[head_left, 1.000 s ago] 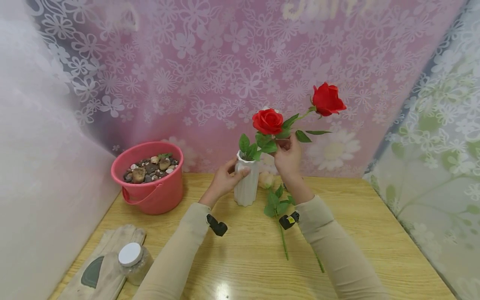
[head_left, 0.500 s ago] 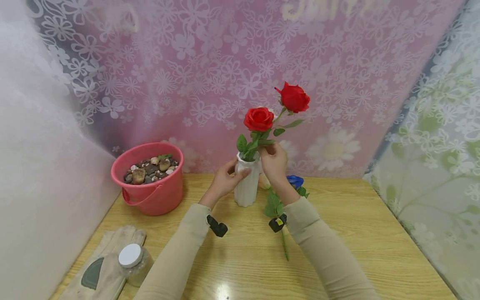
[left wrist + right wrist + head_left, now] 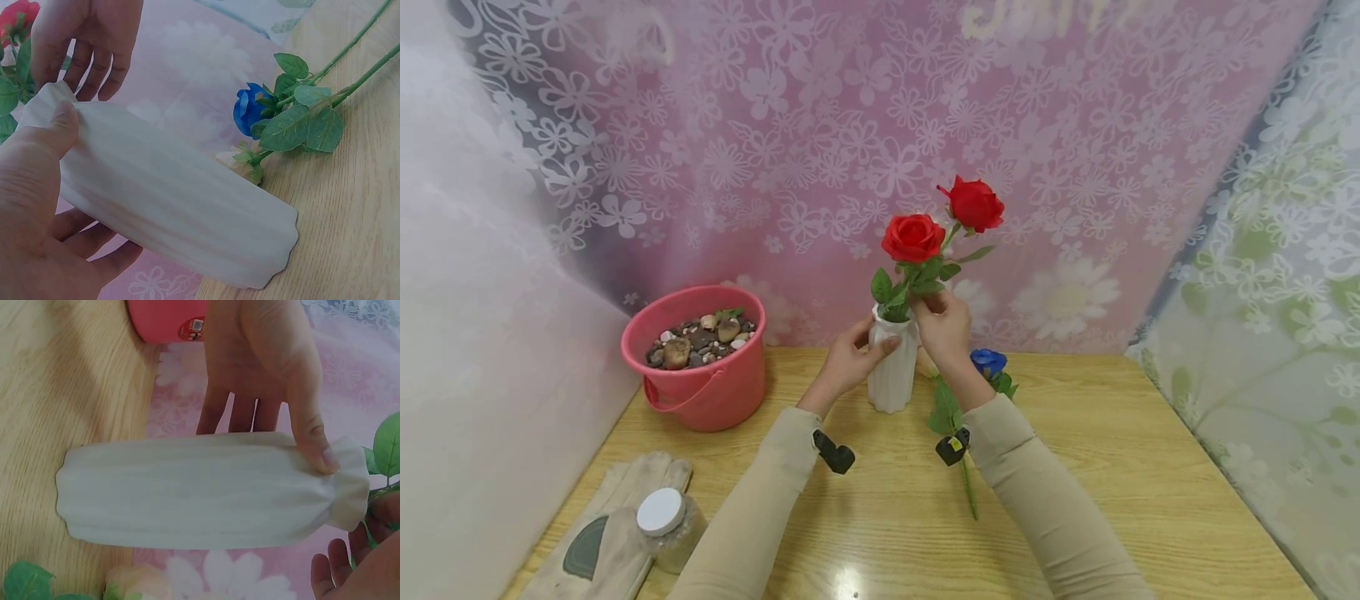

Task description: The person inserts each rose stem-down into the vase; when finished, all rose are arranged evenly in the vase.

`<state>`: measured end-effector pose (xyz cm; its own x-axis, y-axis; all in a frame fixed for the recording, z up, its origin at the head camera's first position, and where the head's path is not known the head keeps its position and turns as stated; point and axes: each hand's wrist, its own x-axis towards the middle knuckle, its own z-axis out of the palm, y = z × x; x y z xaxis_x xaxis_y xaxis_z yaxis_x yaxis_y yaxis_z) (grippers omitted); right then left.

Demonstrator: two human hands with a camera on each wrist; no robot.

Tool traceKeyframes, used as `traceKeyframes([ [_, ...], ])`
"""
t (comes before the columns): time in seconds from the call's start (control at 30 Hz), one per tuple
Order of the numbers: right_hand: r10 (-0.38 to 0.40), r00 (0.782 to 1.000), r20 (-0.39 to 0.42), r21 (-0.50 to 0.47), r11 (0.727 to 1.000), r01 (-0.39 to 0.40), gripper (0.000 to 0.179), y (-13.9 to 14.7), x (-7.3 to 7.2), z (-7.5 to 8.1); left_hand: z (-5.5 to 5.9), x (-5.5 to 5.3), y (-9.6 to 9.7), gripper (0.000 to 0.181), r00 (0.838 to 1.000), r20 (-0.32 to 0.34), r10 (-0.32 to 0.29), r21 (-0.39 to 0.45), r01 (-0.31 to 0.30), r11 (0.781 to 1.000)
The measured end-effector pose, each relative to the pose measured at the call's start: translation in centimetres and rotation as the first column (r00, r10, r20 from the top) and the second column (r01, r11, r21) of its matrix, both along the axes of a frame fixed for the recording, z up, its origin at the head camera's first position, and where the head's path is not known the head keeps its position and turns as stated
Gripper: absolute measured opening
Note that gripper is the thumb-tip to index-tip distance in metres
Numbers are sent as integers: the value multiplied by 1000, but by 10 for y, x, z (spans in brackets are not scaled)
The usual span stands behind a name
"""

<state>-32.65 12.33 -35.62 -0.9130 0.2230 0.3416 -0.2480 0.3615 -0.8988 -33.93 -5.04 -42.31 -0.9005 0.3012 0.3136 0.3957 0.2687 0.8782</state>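
At the centre of the head view, the left hand (image 3: 852,360) grasps the upper part of the white vase (image 3: 891,379), its thumb laid across the front below the rim and its other fingers round the far side. Just right of it, the right hand (image 3: 946,327) is bent in at the vase's mouth, gripping the stem of the upper red rose (image 3: 975,204); the exact pinch is partly hidden. The vase stands upright, and the lower red rose (image 3: 913,238) rises from it with leaves at the rim.

Both forearms run in from the bottom edge and converge toward the centre, in beige sleeves (image 3: 1037,492). A small black device sits at each wrist; the right one (image 3: 952,447) bears a yellow tag too small to read.

Right of the vase lie a blue rose (image 3: 988,361) and a pale rose (image 3: 232,160) on the wooden table (image 3: 880,517). At left is a pink bucket (image 3: 730,396) of stones; the right wrist view shows a round red sticker (image 3: 192,329) on it, its print illegible. At lower left, a white-lidded jar (image 3: 670,525) stands by a work glove (image 3: 617,508). Pale lettering (image 3: 1052,18) on the floral backdrop (image 3: 820,125), at the upper edge, cannot be read.
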Motion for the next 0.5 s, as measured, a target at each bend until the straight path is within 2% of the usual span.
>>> traceKeyframes([
  [0.23, 19, 999, 32, 158, 987, -23, 27, -1, 1, -6, 0, 1, 1, 67, 1000, -20, 6, 7, -6, 1000],
  [0.5, 9, 1000, -1, 151, 989, -9, 24, 0, 1, -8, 0, 1, 1, 65, 999, -36, 6, 0, -6, 1000],
])
